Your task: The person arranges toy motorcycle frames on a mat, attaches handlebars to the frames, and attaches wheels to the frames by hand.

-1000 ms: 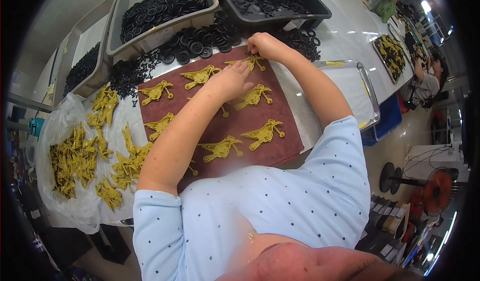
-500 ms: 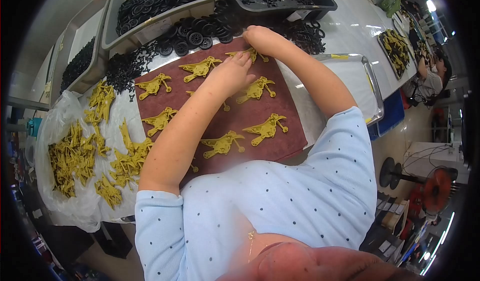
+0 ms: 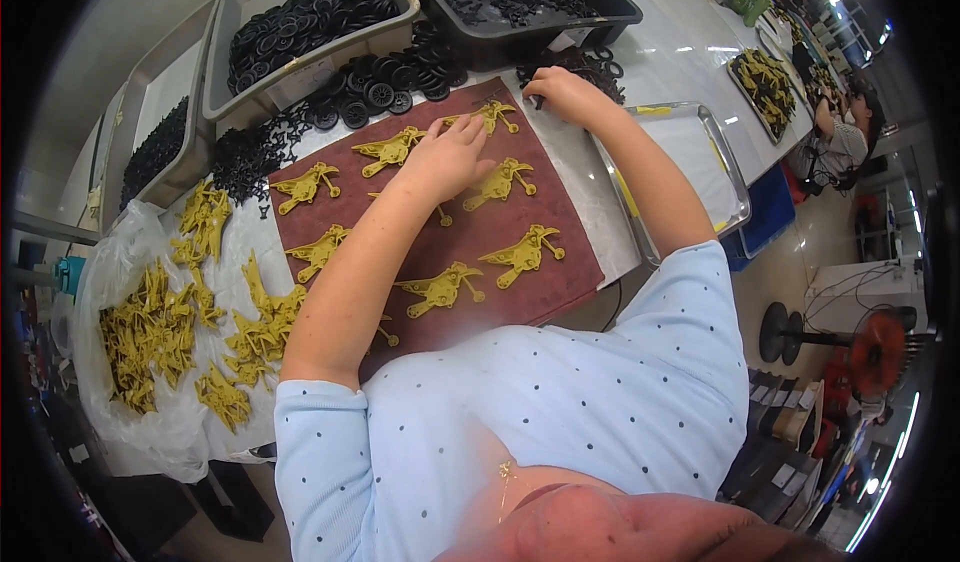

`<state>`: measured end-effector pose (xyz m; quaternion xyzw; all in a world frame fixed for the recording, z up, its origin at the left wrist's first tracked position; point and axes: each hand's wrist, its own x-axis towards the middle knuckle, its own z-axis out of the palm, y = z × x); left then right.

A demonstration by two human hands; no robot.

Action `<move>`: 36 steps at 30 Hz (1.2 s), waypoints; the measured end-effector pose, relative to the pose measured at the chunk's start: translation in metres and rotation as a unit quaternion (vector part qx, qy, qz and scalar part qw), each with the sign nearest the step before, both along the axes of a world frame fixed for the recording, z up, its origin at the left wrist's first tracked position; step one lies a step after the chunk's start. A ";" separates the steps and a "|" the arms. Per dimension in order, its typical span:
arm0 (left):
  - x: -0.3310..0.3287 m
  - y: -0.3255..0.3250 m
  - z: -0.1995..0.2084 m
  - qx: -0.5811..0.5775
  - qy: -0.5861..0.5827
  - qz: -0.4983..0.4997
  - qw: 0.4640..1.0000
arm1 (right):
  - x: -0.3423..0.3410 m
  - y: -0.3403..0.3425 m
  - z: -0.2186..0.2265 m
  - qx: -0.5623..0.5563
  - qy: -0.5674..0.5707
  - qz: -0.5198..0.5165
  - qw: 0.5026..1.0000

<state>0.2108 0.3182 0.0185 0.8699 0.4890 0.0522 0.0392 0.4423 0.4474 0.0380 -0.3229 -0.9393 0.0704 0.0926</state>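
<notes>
Yellow moulded plastic parts (image 3: 527, 254), each with a pointed end and a thin side arm, lie spaced out on a dark red mat (image 3: 560, 197). My left hand (image 3: 447, 162) rests over the mat's far side, palm down with fingers stretched out. Its fingertips reach the yellow part (image 3: 494, 116) at the far right corner. My right hand (image 3: 568, 97) is just past the mat's far right edge, beside a heap of small black parts (image 3: 600, 68). Thumb and fingers there are pinched on a small dark piece (image 3: 533, 101), mostly hidden.
Behind the mat stand a grey bin (image 3: 408, 12) of black wheels and a black bin (image 3: 560, 34) of small parts. Loose wheels (image 3: 380, 94) lie before them. Yellow parts (image 3: 150, 327) sit on clear plastic at left. A metal tray (image 3: 738, 187) is at right.
My right hand has moved right, off the far yellow part, to the black heap's edge. The left hand has stayed at that part. The whole view has shifted slightly.
</notes>
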 end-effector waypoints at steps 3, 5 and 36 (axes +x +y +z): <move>-0.001 -0.021 0.008 0.116 -0.031 0.008 0.993 | 0.007 0.002 -0.007 0.036 -0.014 0.019 0.999; -0.006 -0.037 0.013 0.115 -0.014 0.034 0.993 | 0.005 0.000 -0.003 0.055 -0.032 0.049 0.997; -0.055 -0.052 -0.008 -0.027 -0.019 0.171 0.985 | -0.159 -0.027 -0.016 -0.300 0.204 0.022 0.932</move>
